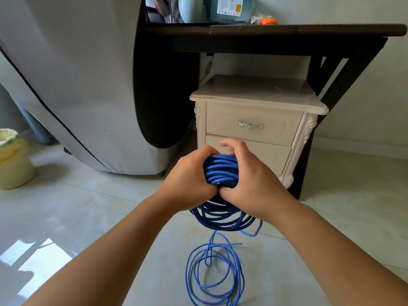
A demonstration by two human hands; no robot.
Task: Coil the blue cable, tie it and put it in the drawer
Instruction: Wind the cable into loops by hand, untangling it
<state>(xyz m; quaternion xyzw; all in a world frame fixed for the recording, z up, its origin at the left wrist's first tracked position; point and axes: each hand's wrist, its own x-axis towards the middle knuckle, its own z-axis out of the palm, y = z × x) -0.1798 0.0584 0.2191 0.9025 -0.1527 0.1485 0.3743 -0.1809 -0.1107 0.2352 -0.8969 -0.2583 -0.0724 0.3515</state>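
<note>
One blue cable (220, 171), two hands. The left grip (187, 175) and right grip (251, 180) both curl tightly round its coiled bundle, held before a cabinet (258, 93) with two closed drawers (254, 117); loose loops trail on the floor (132, 217).

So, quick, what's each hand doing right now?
Left hand: closed, gripping the coiled blue cable.
Right hand: closed, gripping the other side of it.

blue cable (220, 171): smooth plastic | floor (88, 206): glossy tile | nightstand (254, 120): satin cream
</note>
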